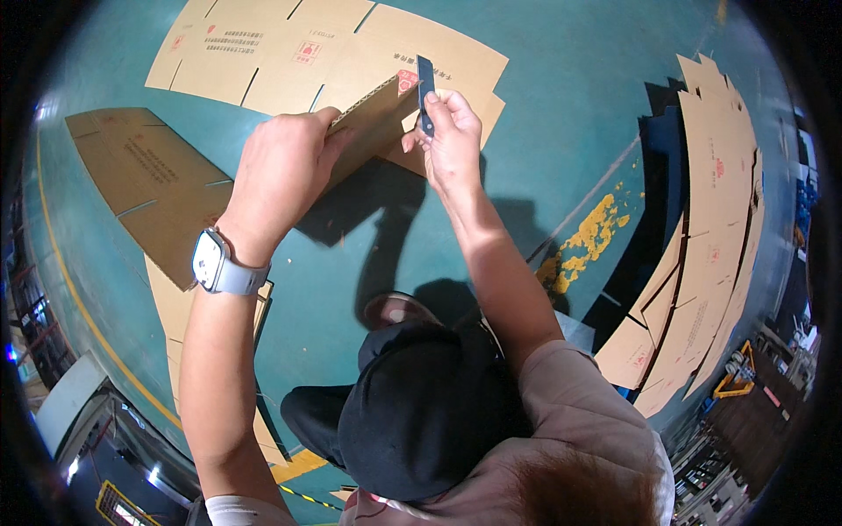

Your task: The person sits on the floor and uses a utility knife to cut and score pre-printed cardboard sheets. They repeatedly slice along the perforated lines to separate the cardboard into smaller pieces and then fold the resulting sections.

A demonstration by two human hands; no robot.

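Observation:
A brown corrugated cardboard sheet with slots and red printing is held up off the floor, tilted, its cut edge showing. My left hand, with a watch on the wrist, is closed over the upper edge of this sheet. In my right hand is a slim dark box cutter, pinched between thumb and fingers and pointing up and away. It is close to the far end of the cardboard's edge; whether its blade touches the board I cannot tell.
Another flat printed cardboard sheet lies on the green floor ahead. Several stacked cardboard sheets curve along the right, beside worn yellow floor paint. More cardboard lies under the held sheet at left. A yellow line runs along the left.

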